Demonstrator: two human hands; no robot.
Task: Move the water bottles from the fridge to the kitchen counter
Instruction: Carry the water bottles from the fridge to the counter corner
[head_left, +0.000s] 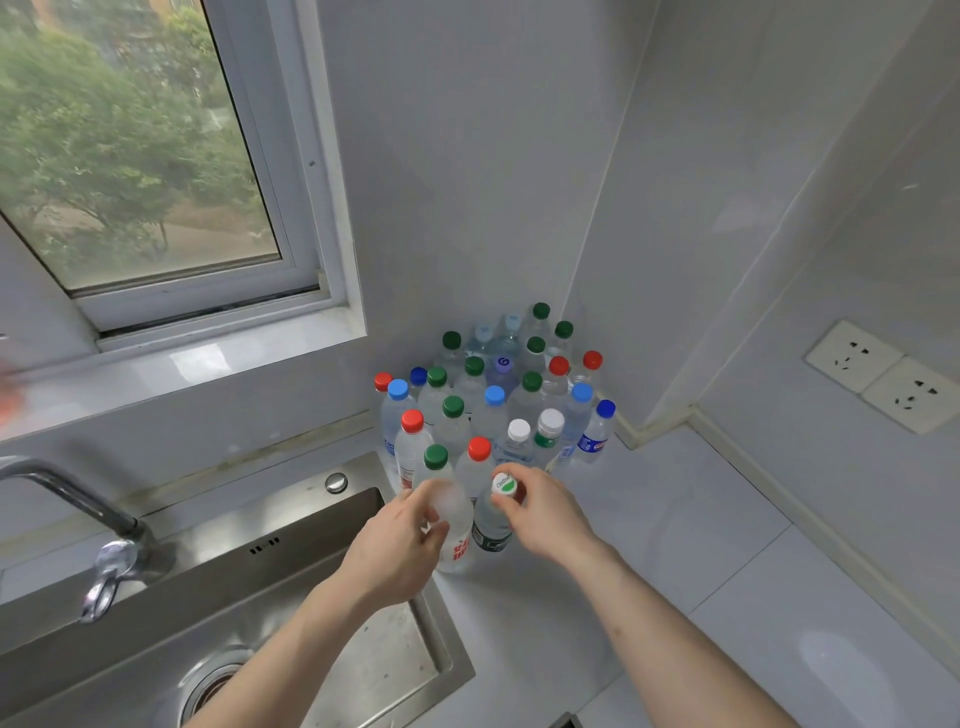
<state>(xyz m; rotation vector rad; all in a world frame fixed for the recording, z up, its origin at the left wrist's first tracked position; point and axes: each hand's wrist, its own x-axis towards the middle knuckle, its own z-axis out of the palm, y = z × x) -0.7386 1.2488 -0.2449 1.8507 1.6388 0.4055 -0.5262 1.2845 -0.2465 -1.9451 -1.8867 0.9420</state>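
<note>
White counter (675, 519) beside a steel sink (291, 587), crowded in its corner with upright capped bottles (493, 395).

At the cluster's near edge, a green-capped bottle (452, 512) is gripped around the body by the left hand (400, 545); a white-capped bottle (493, 519) is pinched at the cap by the right hand (545, 512).

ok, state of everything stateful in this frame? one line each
left hand: grips green-capped bottle, upright on counter
right hand: pinches cap of white-capped bottle, upright
bottle cluster: upright, capped, packed in corner
window: appears shut
faucet: no water running
sink: no standing water visible
wall sockets: nothing plugged in
</note>
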